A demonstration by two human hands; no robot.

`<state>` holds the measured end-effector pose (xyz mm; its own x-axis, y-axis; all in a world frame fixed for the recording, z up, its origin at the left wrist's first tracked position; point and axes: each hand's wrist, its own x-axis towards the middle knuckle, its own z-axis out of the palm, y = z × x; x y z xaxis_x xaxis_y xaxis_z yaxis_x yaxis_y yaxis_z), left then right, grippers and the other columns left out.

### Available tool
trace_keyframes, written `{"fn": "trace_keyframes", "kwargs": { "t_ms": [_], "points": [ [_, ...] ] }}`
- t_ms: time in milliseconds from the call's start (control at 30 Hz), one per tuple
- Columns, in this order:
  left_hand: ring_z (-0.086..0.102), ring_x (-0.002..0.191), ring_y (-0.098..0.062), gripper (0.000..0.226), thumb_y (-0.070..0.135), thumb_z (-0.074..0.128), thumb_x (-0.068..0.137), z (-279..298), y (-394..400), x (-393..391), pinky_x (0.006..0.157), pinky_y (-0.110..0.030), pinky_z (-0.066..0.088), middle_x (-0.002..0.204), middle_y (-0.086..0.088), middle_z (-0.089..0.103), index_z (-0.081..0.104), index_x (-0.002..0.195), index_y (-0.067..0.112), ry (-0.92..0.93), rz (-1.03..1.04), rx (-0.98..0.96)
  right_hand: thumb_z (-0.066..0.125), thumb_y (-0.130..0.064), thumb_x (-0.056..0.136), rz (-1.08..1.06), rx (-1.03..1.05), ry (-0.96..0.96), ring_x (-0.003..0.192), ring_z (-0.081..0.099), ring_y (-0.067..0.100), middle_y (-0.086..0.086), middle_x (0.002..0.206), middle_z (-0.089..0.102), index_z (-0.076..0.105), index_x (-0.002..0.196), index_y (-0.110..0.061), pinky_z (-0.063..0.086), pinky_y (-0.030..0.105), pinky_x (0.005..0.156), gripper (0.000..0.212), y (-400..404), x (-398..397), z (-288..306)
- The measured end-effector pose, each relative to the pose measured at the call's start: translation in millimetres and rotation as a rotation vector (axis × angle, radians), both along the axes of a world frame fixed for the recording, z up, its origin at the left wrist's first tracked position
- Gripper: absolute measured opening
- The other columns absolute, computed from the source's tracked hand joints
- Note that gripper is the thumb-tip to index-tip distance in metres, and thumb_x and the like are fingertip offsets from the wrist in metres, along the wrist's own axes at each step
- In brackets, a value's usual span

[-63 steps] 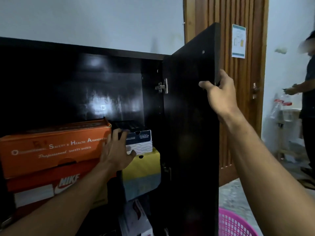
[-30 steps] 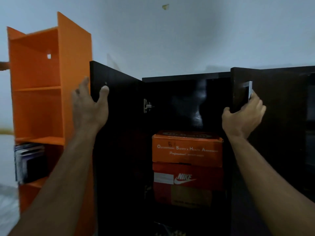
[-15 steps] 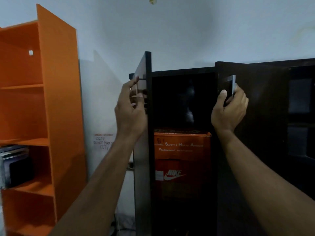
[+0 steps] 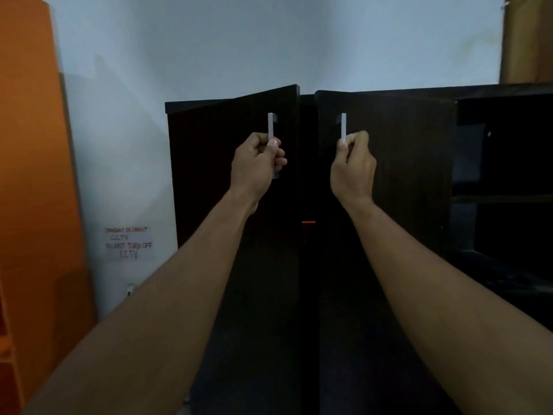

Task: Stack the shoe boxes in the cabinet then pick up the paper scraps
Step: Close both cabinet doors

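2 dark doors on a black cabinet (image 4: 374,98), almost shut. Only a thin gap (image 4: 308,163) between them.

Left hand (image 4: 257,163) curled tight round the left handle (image 4: 271,125), thumb on the front of the silver bar. Right hand (image 4: 353,166) pinching the right handle (image 4: 343,125) low down, fingers folded in, thumb tip on the bar. Both arms reaching up and far from the near bottom corners.

Left door (image 4: 233,205) tilted out a little, its top edge sloping. Right door (image 4: 389,205) nearly flat with the cabinet front.

Inside the gap, a tiny strip of orange box (image 4: 308,223), about halfway down. Rest of the boxes hidden behind the doors. Too dark in there to tell more. No paper scraps in sight.

Left of the cabinet, a pale wall (image 4: 239,46). Low on it, a small white note (image 4: 128,242) with red and grey writing: "CCTV" and "TURN OFF". Just below the note, a small white plug thing (image 4: 129,289), too small to tell what.

Far left, a tall orange shelf (image 4: 36,175), side on, close to the edge of view.

Right of the doors, open black shelves (image 4: 508,199), very dark, 1 board across the middle. Top right, a brown wooden post (image 4: 526,40) going up past the cabinet top.
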<state>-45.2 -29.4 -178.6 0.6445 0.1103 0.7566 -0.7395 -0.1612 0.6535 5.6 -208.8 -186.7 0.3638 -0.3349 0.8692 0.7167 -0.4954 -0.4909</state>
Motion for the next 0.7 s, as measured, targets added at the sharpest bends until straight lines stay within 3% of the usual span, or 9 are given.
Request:
{"fn": "trace_keyframes", "kwargs": {
  "t_ms": [167, 333, 500, 700],
  "points": [
    [0.071, 0.089, -0.009, 0.013, 0.021, 0.051, 0.105, 9.5, -23.4, 36.3, 0.083, -0.025, 0.058, 0.096, 0.002, 0.069, 0.064, 0.105, 0.019, 0.068, 0.097, -0.003, 0.044, -0.022, 0.109, 0.055, -0.057, 0.187, 0.084, 0.060, 0.021, 0.010, 0.099, 0.064, 0.050, 0.105, -0.011, 0.047, 0.030, 0.065, 0.014, -6.2, 7.3, 11.0],
    [0.072, 0.088, -0.006, 0.012, 0.019, 0.054, 0.103, 14.7, -31.4, 67.8, 0.077, -0.022, 0.056, 0.098, 0.002, 0.072, 0.065, 0.107, 0.020, 0.138, 0.137, 0.015, 0.041, -0.024, 0.109, 0.041, -0.086, 0.282, 0.099, 0.066, 0.028, 0.014, 0.110, 0.068, 0.052, 0.116, -0.006, 0.055, 0.047, 0.084, 0.022, -4.6, 21.9, 16.1],
    [0.071, 0.090, -0.006, 0.012, 0.017, 0.053, 0.103, 13.2, -37.4, 89.2, 0.087, -0.026, 0.060, 0.099, 0.002, 0.070, 0.064, 0.109, 0.020, 0.120, 0.162, 0.012, 0.042, -0.020, 0.109, 0.026, -0.123, 0.307, 0.089, 0.060, 0.018, 0.014, 0.115, 0.066, 0.046, 0.108, -0.013, 0.052, 0.031, 0.067, 0.009, -3.8, 45.1, 16.2],
    [0.071, 0.091, -0.007, 0.011, 0.021, 0.052, 0.104, 14.9, -39.7, 105.0, 0.087, -0.031, 0.062, 0.102, 0.001, 0.069, 0.063, 0.106, 0.022, 0.132, 0.168, 0.031, 0.046, -0.019, 0.107, -0.013, -0.111, 0.278, 0.079, 0.057, 0.012, -0.005, 0.089, 0.051, 0.042, 0.108, -0.017, 0.060, 0.040, 0.079, 0.004, -2.1, 68.1, 14.0]
  ]
}}
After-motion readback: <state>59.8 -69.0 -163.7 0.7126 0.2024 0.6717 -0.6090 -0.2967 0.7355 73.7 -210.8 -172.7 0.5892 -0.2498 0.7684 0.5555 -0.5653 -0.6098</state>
